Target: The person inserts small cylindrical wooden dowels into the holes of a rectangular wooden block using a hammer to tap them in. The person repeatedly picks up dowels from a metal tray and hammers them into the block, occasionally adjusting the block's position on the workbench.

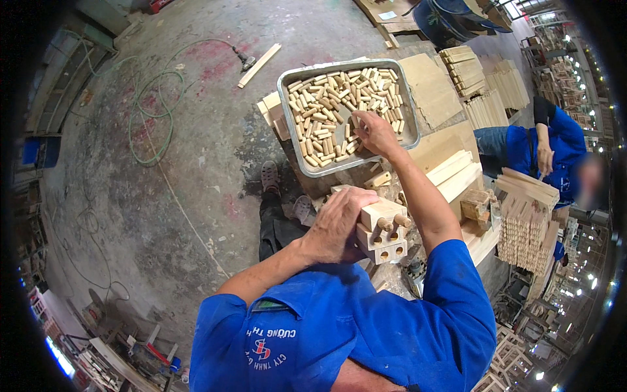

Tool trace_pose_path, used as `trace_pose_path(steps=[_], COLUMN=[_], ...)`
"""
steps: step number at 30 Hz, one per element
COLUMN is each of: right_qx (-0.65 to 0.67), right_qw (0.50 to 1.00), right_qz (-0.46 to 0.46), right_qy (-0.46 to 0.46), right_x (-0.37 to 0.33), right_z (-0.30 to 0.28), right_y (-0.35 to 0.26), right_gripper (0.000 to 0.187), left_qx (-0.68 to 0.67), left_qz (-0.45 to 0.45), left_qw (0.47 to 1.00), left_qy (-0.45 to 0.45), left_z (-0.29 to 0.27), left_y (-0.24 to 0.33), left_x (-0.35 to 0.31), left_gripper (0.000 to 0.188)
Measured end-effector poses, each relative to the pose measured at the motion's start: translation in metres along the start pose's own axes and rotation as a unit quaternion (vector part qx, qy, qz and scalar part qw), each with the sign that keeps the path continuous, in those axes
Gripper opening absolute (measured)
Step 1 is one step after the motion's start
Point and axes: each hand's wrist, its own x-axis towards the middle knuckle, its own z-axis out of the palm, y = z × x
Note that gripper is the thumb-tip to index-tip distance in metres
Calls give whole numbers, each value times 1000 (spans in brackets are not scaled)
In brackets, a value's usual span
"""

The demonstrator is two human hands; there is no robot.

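Observation:
My left hand (338, 222) is wrapped over a small stack of pale wooden pieces (382, 212), held in front of my chest. Their ends have drilled round holes; two wooden dowels (394, 223) stick out of the upper piece, while the lower holes show no dowels. A rectangular metal tray (285, 121) holds a heap of short, loose dowels (321, 108). My right hand (377, 134) reaches into it with fingers bent together at the pile. What lies between those fingertips is hidden.
Wooden strips (450, 175) lie right of the tray, beside flat boards (431, 88). Further right, a person in blue (555, 140) works by a tall wood stack (526, 222). A green hose (171, 127) and a loose strip (260, 66) lie on the concrete floor.

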Motion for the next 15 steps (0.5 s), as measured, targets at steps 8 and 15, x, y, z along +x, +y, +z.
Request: trace_pose_path(steps=[8, 15], right_qx=[-18, 215], right_qw=[999, 971], right_qz=[-45, 102], right_qy=[-6, 17], right_x=[11, -11], right_z=[-2, -12], right_y=[6, 4], right_gripper=[48, 46], left_qx=[-2, -5], left_qz=[3, 0], left_qw=[1000, 1000], left_qy=[4, 4], left_z=[-2, -1], left_y=[3, 6], left_x=[2, 2], left_gripper=[101, 101])
